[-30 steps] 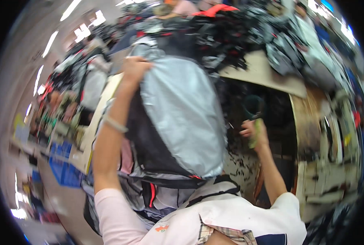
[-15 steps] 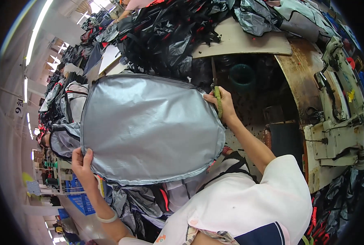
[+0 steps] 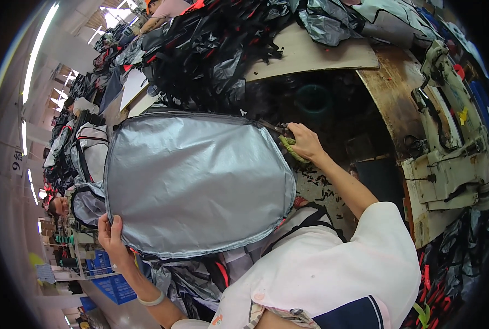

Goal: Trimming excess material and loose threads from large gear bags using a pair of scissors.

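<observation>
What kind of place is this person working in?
Most likely a bag-sewing workshop. An industrial sewing machine stands at the worktable, heaps of black bag parts cover it, and the left hand and right hand hold a grey backpack panel.

White short-sleeved top (image 3: 332,268), pale wristband (image 3: 151,300)

The grey bag panel (image 3: 198,183) has swung down from upright to lie flat, the left hand (image 3: 111,237) moving from top edge to bottom corner
</observation>
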{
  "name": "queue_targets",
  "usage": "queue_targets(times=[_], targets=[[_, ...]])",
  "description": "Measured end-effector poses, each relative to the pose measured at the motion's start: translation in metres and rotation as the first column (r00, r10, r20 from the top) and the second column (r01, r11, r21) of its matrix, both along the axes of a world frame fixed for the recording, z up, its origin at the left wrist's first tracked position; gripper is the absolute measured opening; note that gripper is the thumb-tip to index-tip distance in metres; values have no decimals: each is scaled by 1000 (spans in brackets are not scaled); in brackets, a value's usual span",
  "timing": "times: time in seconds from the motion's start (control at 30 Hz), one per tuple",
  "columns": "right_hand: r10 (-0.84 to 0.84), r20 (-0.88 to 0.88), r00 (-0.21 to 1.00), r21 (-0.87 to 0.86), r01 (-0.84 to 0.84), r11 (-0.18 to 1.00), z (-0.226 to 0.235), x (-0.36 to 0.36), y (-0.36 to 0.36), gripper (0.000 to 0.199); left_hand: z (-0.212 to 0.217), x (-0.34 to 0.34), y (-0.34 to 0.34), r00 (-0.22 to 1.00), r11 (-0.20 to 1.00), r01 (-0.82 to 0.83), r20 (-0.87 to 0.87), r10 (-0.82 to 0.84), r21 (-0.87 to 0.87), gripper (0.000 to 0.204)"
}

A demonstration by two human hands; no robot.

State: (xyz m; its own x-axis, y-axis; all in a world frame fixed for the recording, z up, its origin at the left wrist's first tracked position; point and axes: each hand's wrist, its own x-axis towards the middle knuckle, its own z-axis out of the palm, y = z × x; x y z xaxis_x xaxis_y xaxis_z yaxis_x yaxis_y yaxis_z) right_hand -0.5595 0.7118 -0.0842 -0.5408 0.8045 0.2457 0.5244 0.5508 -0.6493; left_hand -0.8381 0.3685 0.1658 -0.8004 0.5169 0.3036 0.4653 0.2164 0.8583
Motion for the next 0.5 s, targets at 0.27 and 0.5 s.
queue_targets(times=[0.27, 0.5], targets=[[119, -49, 992, -82, -123, 989, -7, -7, 9, 25, -4, -9, -4, 1000, 999, -10, 27, 9, 46, 13], [113, -121, 986, 29, -110, 993, 37, -37, 29, 34, -3, -10, 2, 1000, 1000, -27, 7, 27, 11, 20]])
